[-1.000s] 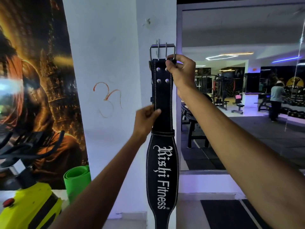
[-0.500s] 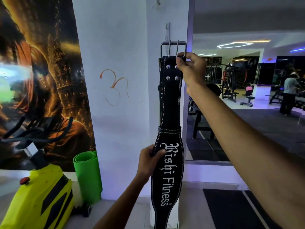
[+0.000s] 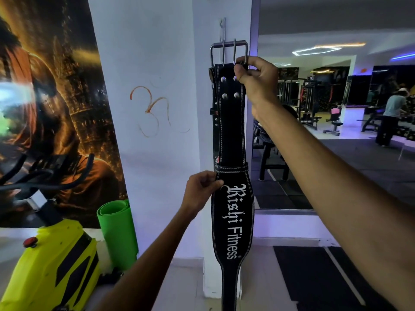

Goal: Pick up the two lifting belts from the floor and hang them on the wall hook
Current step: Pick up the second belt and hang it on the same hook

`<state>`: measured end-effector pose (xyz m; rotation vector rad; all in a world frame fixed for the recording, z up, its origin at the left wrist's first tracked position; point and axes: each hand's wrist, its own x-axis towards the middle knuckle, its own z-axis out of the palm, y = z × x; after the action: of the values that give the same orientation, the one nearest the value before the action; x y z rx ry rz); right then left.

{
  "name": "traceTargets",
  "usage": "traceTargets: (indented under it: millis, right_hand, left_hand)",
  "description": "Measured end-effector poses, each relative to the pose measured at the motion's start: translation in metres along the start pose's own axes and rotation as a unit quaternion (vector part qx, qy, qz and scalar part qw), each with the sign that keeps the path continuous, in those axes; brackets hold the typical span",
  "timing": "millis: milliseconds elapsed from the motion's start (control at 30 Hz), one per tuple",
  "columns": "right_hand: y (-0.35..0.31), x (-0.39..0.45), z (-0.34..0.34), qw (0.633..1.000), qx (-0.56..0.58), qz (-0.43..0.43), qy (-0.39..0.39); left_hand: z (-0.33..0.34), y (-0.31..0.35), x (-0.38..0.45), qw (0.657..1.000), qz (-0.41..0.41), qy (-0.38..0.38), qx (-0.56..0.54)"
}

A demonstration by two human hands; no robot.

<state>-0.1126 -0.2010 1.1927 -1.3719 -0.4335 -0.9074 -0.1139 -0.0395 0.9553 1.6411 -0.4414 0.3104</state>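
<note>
A black lifting belt [image 3: 231,135] with white "Rishi Fitness" lettering hangs upright against the white pillar. Its steel buckle [image 3: 229,51] is at the top, just below a white wall hook [image 3: 222,28]. My right hand [image 3: 256,75] grips the belt's top end at the buckle's right side. My left hand [image 3: 202,191] pinches the belt's left edge where it widens. A second black belt [image 3: 214,113] shows as a thin strip behind the first one's left edge; most of it is hidden. I cannot tell whether the buckle is on the hook.
A yellow exercise bike [image 3: 49,265] with black handlebars stands at the lower left. A rolled green mat [image 3: 118,232] leans on the wall beside it. A large mirror [image 3: 336,108] to the right reflects gym benches and a person. A dark floor mat [image 3: 314,277] lies at the lower right.
My left hand slid down the belt from the narrow strap to the wide part. The view shifted, so the hook above the buckle came into sight. My right hand kept its grip.
</note>
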Motion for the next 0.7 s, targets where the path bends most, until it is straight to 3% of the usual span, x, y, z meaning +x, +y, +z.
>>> traceTargets:
  millis: [200,367,533,700]
  right_hand:
    - [-0.005,0.003,-0.004,1.0,0.011,0.001,0.008]
    - [0.0,0.003,-0.008,1.0,0.025,0.014,-0.003]
    - [0.008,0.0,-0.011,1.0,0.026,0.012,0.005]
    - [0.014,-0.008,-0.013,0.999,0.036,0.019,0.001]
  left_hand:
    - [0.008,-0.05,-0.032,0.998,-0.053,-0.023,-0.001]
    - [0.005,-0.037,-0.03,0.994,-0.011,-0.071,0.079]
    - [-0.005,0.016,0.005,0.995,0.066,0.037,0.067]
    - [-0.012,0.098,0.055,0.974,0.175,0.144,0.019]
